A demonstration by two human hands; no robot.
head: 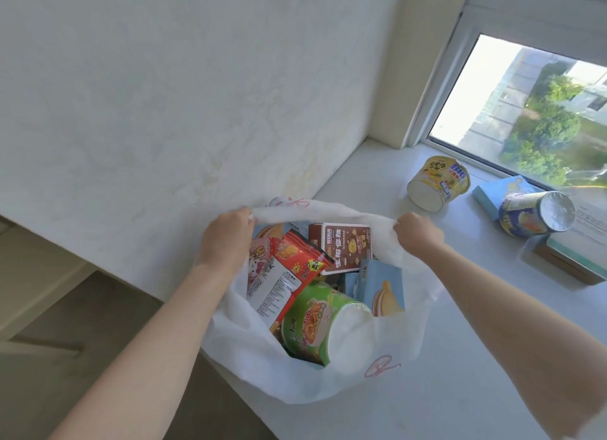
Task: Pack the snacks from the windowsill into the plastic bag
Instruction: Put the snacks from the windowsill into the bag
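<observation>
White windowsill running under a window, textured wall on the left, floor showing past the sill's near left edge. I'm looking down at a thin white plastic bag sitting at that left edge, partly hanging over it.

My left hand is pinching the bag's rim on the wall side, fingers clenched on the plastic. My right hand is gripping the opposite rim, also clenched on it. Both are pulling the mouth wide open.

Inside the bag: a green noodle cup lying on its side, a brown box, a red packet, a pink packet, a light blue box.

Remaining snacks are lying toward the sill's far right, well apart from both hands: a yellow cup tipped on its side near the window frame, a blue cup tipped over, resting on a blue box. More flat items at the right edge, can't tell what they are.

Step in hand, as I'm judging it: keeping the mouth open and stable before the next pick. Doing it well means holding the rim with the left only, keeping the bag's weight on the sill so it isn't sliding off the edge, freeing the right for the yellow cup, the nearest one. Thin plastic, so no hard tugging.
</observation>
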